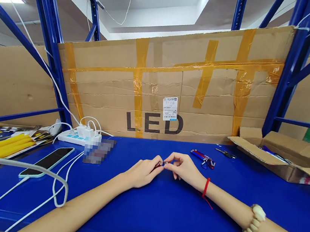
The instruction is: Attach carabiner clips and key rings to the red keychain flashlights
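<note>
Over the blue tabletop [176, 214] my two hands meet, fingertips almost touching. My left hand [144, 171] is closed round a small dark red piece [158, 164] with a pale round end; most of it is covered by the fingers. Thumb and forefinger of my right hand [181, 167] pinch a tiny silvery part [165, 162] beside that end. Whether the two pieces are joined, I cannot tell. Just beyond my right hand lie slim red and blue metallic pieces [203, 159] with small rings, and a key [226, 153] with a dark head.
A white power strip [68, 135] with plugs and a phone [47, 162] sit left, their white cables crossing near my left forearm. An open cardboard box [276, 166] stands at the right. Behind, a large cardboard panel [112, 95] spans blue rack posts [287, 80].
</note>
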The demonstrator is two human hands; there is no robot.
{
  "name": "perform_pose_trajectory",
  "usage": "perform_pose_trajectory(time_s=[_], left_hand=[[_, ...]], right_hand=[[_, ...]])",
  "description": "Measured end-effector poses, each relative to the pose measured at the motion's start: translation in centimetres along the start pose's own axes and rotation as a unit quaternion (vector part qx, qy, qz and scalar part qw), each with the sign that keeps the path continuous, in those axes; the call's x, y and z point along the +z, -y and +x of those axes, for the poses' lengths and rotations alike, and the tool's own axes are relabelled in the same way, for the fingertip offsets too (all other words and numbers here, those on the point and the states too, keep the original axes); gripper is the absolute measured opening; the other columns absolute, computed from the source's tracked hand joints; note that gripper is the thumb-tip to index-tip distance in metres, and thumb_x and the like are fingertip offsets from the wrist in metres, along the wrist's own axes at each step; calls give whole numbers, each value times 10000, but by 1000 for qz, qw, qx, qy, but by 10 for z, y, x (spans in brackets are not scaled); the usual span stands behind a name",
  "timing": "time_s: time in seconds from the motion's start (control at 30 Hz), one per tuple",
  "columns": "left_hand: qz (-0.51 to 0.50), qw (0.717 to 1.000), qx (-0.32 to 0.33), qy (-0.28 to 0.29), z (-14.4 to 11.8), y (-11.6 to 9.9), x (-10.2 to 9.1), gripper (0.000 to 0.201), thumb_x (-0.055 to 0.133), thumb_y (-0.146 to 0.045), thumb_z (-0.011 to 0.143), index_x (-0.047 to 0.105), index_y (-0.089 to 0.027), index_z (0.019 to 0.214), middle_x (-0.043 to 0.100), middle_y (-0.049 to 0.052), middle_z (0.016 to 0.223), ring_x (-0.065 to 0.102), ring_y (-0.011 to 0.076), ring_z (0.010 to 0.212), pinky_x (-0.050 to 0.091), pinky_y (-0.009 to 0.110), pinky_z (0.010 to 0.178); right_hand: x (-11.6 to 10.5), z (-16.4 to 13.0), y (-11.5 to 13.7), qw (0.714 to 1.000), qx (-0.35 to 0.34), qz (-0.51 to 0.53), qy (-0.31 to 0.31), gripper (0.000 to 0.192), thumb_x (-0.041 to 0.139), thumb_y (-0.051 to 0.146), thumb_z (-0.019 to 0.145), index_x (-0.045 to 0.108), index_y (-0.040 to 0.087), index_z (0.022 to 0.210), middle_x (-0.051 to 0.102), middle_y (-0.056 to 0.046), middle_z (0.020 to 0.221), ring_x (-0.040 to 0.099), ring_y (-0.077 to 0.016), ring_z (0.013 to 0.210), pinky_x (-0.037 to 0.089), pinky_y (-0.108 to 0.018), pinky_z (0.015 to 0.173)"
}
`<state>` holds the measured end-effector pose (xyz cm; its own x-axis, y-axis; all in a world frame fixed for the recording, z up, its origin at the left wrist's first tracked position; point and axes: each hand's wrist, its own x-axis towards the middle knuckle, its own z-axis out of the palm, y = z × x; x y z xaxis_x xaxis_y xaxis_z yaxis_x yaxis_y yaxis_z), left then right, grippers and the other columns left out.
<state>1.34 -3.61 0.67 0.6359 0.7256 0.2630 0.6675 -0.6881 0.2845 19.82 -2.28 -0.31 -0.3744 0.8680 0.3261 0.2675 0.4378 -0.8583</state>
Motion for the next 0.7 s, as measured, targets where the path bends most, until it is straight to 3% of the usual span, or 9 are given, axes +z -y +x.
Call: perform_pose_trajectory(time_s=[0.3, 0.7], left_hand=[[44, 998, 48, 8, 1, 3, 3, 264, 274, -362, 932, 478, -206, 870, 620, 33, 865, 598, 192, 733, 391, 259, 592], [37, 999, -11, 13, 2, 1, 0, 253, 266, -365, 936, 473, -225, 979, 654, 25, 846, 629, 213, 758, 409, 263, 600]], right_hand=[[2, -3, 2, 1000, -21, -9, 0, 340, 633, 482, 690, 566, 149, 718, 462, 65, 391, 394, -57, 326, 287, -184, 357], [2, -4, 5, 1000, -8, -9, -24, 366, 541, 515, 765, 600, 156, 794, 466, 55, 385, 394, -67, 317, 316, -179, 340]])
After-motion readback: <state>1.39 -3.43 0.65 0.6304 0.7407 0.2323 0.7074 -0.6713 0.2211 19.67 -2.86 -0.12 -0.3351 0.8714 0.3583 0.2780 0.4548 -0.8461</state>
